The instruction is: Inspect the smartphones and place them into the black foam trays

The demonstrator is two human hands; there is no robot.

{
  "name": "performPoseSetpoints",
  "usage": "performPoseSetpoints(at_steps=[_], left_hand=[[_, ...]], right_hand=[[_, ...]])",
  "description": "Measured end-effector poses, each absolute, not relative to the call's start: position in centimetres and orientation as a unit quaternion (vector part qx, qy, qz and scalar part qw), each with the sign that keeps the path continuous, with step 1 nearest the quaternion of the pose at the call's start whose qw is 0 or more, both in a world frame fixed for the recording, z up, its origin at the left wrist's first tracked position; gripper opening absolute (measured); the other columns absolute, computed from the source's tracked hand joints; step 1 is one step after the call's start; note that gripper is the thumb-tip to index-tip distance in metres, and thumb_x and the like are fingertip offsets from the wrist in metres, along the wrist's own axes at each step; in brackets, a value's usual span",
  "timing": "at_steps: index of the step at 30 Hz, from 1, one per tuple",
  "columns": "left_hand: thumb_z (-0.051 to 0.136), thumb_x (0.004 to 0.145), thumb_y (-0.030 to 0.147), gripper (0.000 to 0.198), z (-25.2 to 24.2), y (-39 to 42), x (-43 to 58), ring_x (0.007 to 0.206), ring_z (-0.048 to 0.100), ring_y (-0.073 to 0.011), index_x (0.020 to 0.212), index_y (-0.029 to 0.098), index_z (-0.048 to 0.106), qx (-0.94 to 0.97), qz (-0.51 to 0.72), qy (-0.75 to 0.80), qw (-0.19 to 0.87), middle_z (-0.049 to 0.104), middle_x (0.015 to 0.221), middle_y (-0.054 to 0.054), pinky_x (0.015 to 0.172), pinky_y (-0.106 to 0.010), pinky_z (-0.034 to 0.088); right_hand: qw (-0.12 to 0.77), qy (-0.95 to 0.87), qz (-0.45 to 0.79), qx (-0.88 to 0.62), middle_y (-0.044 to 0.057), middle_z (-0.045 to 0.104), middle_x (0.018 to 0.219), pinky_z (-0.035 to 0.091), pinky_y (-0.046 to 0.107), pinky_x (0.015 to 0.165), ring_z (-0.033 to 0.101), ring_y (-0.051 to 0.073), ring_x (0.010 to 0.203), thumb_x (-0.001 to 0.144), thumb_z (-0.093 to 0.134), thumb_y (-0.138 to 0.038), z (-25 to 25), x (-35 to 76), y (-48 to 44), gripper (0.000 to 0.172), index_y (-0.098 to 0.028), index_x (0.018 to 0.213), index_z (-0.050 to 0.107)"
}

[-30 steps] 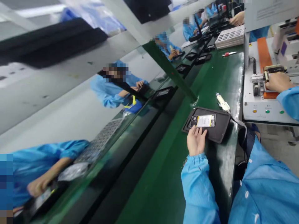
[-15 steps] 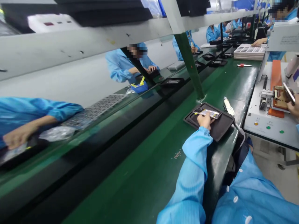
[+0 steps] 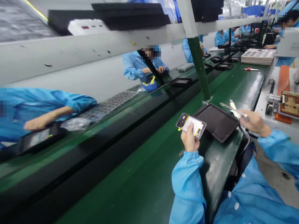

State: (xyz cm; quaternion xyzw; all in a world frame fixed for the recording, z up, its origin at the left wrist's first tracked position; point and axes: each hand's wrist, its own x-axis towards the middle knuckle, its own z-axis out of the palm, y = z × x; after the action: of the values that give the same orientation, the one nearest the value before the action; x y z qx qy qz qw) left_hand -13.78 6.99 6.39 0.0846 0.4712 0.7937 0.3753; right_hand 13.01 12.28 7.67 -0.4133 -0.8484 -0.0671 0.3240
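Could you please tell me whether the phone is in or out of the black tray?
Out: the left hand holds the phone at the left edge of the black tray, off its floor.

1. You worked under bright, cool, fairly even light.
2. Glare whitened the glossy desk [image 3: 251,89] on its right side; the strip [image 3: 93,146] alongside looked nearly black.
3. Motion blur smeared your right fingers [image 3: 252,119] and their slim object [image 3: 226,106]; your phone [image 3: 191,125] looked clearer.
4. Upper left, the grey sheet [image 3: 23,20] looked smeared and stretched.
5. Pixel blocks [image 3: 150,53] masked background patches.
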Motion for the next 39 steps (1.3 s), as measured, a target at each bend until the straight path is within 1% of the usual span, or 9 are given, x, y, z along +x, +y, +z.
performPoseSetpoints(at_steps=[2, 6, 10, 14, 18, 22, 26, 29, 39], left_hand=[[0.069, 0.068, 0.016, 0.02, 6.3, 6.4, -14.2, 0.068, 0.068, -0.0148, 0.088, 0.013, 0.066, 0.097, 0.794, 0.47, 0.373, 0.072, 0.082, -0.005, 0.065, -0.024, 0.056], [0.079, 0.059, 0.026, 0.037, 6.9, 5.1, -15.1, 0.073, 0.069, -0.0183, 0.091, 0.013, 0.067, 0.155, 0.78, 0.472, 0.379, 0.073, 0.088, -0.007, 0.068, -0.028, 0.057], [0.084, 0.056, 0.028, 0.046, 7.7, 3.9, -13.1, 0.082, 0.069, -0.0225, 0.095, 0.012, 0.067, 0.285, 0.724, 0.491, 0.392, 0.073, 0.094, -0.01, 0.074, -0.032, 0.056], [0.071, 0.07, 0.027, 0.029, 7.4, 2.9, -7.8, 0.079, 0.068, -0.0222, 0.094, 0.012, 0.066, 0.513, 0.579, 0.545, 0.323, 0.073, 0.089, -0.009, 0.07, -0.029, 0.054], [0.065, 0.079, 0.034, 0.032, 6.2, 2.0, -4.8, 0.072, 0.068, -0.021, 0.104, 0.014, 0.063, 0.597, 0.484, 0.526, 0.365, 0.072, 0.084, -0.007, 0.062, -0.028, 0.053], [0.061, 0.084, 0.044, 0.043, 3.4, 1.3, -6.5, 0.087, 0.067, -0.0224, 0.118, 0.017, 0.058, 0.573, 0.515, 0.559, 0.306, 0.068, 0.099, -0.01, 0.079, -0.036, 0.055], [0.062, 0.08, 0.051, 0.065, -0.8, 1.2, -9.5, 0.125, 0.048, -0.0333, 0.131, 0.013, 0.049, 0.481, 0.556, 0.673, 0.082, 0.05, 0.132, -0.02, 0.1, -0.049, 0.045], [0.057, 0.082, 0.056, 0.076, -2.4, 2.0, -10.5, 0.136, 0.036, -0.0332, 0.142, 0.014, 0.036, 0.464, 0.536, 0.695, 0.12, 0.038, 0.146, -0.021, 0.109, -0.05, 0.035], [0.047, 0.081, 0.067, 0.083, -1.2, 2.7, -9.8, 0.129, 0.045, -0.0356, 0.14, 0.009, 0.039, 0.461, 0.481, 0.729, 0.157, 0.046, 0.139, -0.024, 0.107, -0.051, 0.035]], right_hand=[[0.279, -0.89, -0.036, -0.359, 0.012, 0.064, 0.113, 0.051, 0.036, 0.095, 0.06, 0.025, 0.109, 0.086, 0.054, -0.03, 6.6, 8.9, 12.4, 0.029, -0.014, 0.108, 0.064], [0.226, -0.924, 0.03, -0.306, 0.019, 0.053, 0.128, 0.042, 0.06, 0.1, 0.047, 0.036, 0.124, 0.082, 0.066, -0.055, 6.7, 5.6, 11.7, 0.061, -0.011, 0.122, 0.058], [0.339, -0.864, 0.211, -0.308, 0.019, 0.044, 0.137, 0.038, 0.048, 0.109, 0.042, 0.028, 0.13, 0.091, 0.052, -0.058, 8.8, 4.8, 10.4, 0.068, -0.009, 0.137, 0.045], [0.428, -0.782, 0.266, -0.365, 0.017, 0.038, 0.14, 0.041, 0.041, 0.107, 0.043, 0.027, 0.127, 0.073, 0.072, -0.054, 9.4, 3.5, 8.6, 0.087, -0.013, 0.141, 0.038], [0.497, -0.746, 0.196, -0.397, 0.01, 0.047, 0.122, 0.049, 0.034, 0.096, 0.053, 0.022, 0.11, 0.068, 0.073, -0.039, 9.2, 6.7, 9.2, 0.061, -0.018, 0.123, 0.054], [0.507, -0.705, 0.032, -0.495, 0.007, 0.052, 0.107, 0.047, 0.037, 0.093, 0.053, 0.023, 0.101, 0.068, 0.073, -0.033, 11.8, 18.2, 12.7, 0.044, -0.018, 0.108, 0.059], [0.404, -0.568, -0.055, -0.715, 0.008, 0.048, 0.105, 0.04, 0.035, 0.097, 0.049, 0.021, 0.099, 0.07, 0.075, -0.031, 15.0, 29.6, 18.9, 0.047, -0.013, 0.109, 0.059], [0.351, -0.508, -0.039, -0.786, 0.01, 0.044, 0.109, 0.035, 0.031, 0.097, 0.045, 0.018, 0.101, 0.078, 0.07, -0.037, 15.1, 33.1, 22.6, 0.051, -0.008, 0.116, 0.054], [0.258, -0.504, 0.022, -0.824, 0.025, 0.041, 0.121, 0.029, 0.046, 0.097, 0.039, 0.029, 0.109, 0.082, 0.065, -0.038, 10.1, 32.8, 25.1, 0.049, -0.001, 0.111, 0.055]])
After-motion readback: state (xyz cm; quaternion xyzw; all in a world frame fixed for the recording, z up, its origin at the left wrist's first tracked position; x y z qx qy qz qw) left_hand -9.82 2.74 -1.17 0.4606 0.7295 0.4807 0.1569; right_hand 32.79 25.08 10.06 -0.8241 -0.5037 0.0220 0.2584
